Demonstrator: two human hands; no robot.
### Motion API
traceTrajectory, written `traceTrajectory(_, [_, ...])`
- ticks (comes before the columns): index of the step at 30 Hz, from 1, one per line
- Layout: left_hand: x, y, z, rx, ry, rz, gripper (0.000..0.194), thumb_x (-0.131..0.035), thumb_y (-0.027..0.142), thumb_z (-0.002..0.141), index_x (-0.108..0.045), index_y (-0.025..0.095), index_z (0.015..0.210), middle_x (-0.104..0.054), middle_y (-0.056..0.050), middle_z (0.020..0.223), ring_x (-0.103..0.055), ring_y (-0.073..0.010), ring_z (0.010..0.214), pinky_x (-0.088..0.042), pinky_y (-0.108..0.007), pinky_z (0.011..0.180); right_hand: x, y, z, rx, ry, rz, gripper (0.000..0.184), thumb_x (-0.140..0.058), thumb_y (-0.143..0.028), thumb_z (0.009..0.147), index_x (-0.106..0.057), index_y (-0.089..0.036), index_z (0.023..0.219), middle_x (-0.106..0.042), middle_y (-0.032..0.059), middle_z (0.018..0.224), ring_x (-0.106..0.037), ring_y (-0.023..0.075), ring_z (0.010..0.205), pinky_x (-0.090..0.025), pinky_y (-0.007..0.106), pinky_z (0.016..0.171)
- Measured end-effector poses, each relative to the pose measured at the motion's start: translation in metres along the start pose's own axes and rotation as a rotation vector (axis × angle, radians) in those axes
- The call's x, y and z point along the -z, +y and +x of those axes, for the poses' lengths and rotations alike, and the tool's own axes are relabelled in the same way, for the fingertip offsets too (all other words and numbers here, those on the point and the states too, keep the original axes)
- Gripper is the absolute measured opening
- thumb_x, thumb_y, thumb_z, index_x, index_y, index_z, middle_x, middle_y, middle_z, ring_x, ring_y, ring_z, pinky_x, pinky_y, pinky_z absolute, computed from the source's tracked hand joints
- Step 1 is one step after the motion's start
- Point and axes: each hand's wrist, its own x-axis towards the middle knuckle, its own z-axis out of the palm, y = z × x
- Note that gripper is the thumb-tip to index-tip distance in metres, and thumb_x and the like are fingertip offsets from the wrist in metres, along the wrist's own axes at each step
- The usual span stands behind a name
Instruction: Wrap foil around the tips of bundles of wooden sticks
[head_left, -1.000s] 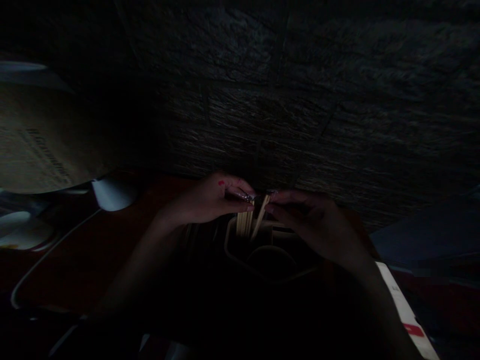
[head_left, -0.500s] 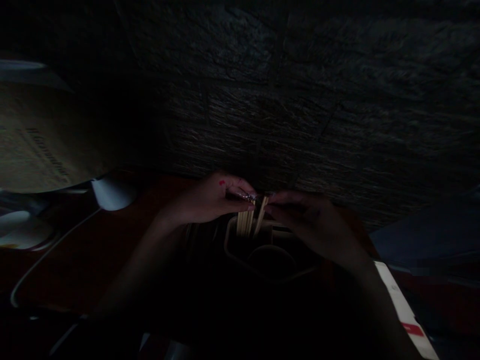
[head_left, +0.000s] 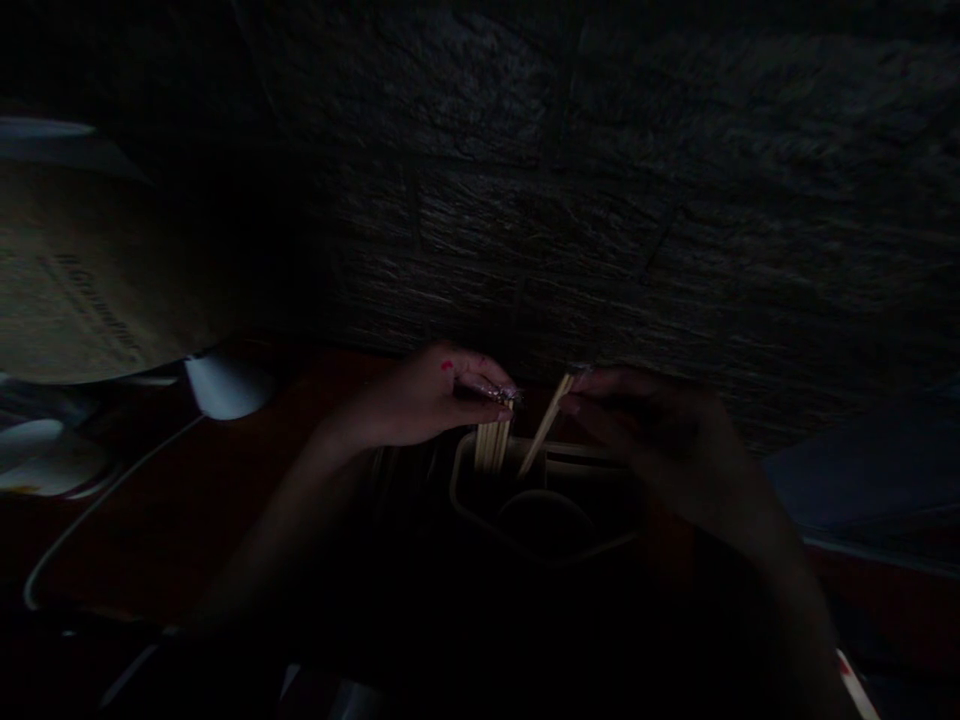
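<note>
The picture is very dark. My left hand (head_left: 450, 400) is closed at the thumb and fingers around the top of a bundle of thin, pale wooden sticks (head_left: 491, 445), with crinkled clear plastic showing at the fingertips. To its right, my right hand (head_left: 652, 430) pinches the upper end of a few more wooden sticks (head_left: 546, 425), which slant down to the left. A bit of clear film shows by these fingers too. Both sets of sticks reach down over a container with inner dividers (head_left: 457, 500). The container's floor is lost in shadow.
A rough stone-textured wall (head_left: 487, 220) rises behind the hands. On the left are a large brown printed bag (head_left: 90, 280), a white cone-shaped object (head_left: 225, 388), a white cup-like object (head_left: 45, 455) and a pale cable (head_left: 112, 490). The reddish-brown surface (head_left: 300, 385) runs below.
My right hand has moved right, away from the left hand, and its sticks now lean more. My left hand stays nearly in place. The white object at lower right is mostly covered now.
</note>
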Motion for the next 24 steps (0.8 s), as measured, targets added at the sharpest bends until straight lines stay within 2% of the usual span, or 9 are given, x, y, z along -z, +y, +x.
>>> traceTrajectory(2, [0.0, 0.0, 0.0, -0.001, -0.002, 0.001, 0.021, -0.071, 0.02, 0.082, -0.071, 0.014, 0.101, -0.078, -0.005, 0.1, -0.073, -0.0164, 0.094, -0.057, -0.027, 0.084, 0.001, 0.0, 0.0, -0.003, -0.002, 0.004, 0.009, -0.071, -0.023, 0.084, -0.074, -0.024, 0.092, -0.079, 0.0014, 0.096, -0.074, 0.0193, 0.09, -0.06, 0.031, 0.082])
traceTrajectory(7, [-0.001, 0.002, 0.0, 0.001, 0.005, -0.015, 0.017, -0.07, 0.017, 0.082, -0.07, 0.013, 0.099, -0.079, -0.004, 0.099, -0.074, -0.0152, 0.092, -0.058, -0.024, 0.082, -0.008, 0.001, 0.001, 0.003, -0.101, -0.002, 0.011, -0.067, -0.02, 0.087, -0.074, -0.022, 0.097, -0.079, 0.001, 0.098, -0.074, 0.017, 0.091, -0.059, 0.028, 0.083])
traceTrajectory(15, [0.0, 0.002, 0.0, -0.009, -0.005, -0.009, 0.015, -0.069, 0.016, 0.083, -0.07, 0.014, 0.098, -0.079, -0.003, 0.097, -0.074, -0.0144, 0.091, -0.058, -0.021, 0.078, -0.017, 0.009, 0.0, 0.004, -0.166, -0.057, 0.011, -0.065, -0.021, 0.089, -0.074, -0.023, 0.096, -0.078, 0.0015, 0.1, -0.073, 0.0187, 0.093, -0.057, 0.03, 0.079])
traceTrajectory(24, [-0.001, 0.001, 0.0, -0.036, 0.012, -0.004, 0.016, -0.071, 0.018, 0.082, -0.071, 0.013, 0.097, -0.079, -0.004, 0.098, -0.074, -0.0151, 0.09, -0.058, -0.023, 0.08, -0.025, 0.015, 0.002, 0.012, -0.171, -0.02, 0.013, -0.068, -0.015, 0.084, -0.074, -0.022, 0.093, -0.079, -0.0003, 0.094, -0.073, 0.0158, 0.087, -0.056, 0.028, 0.078])
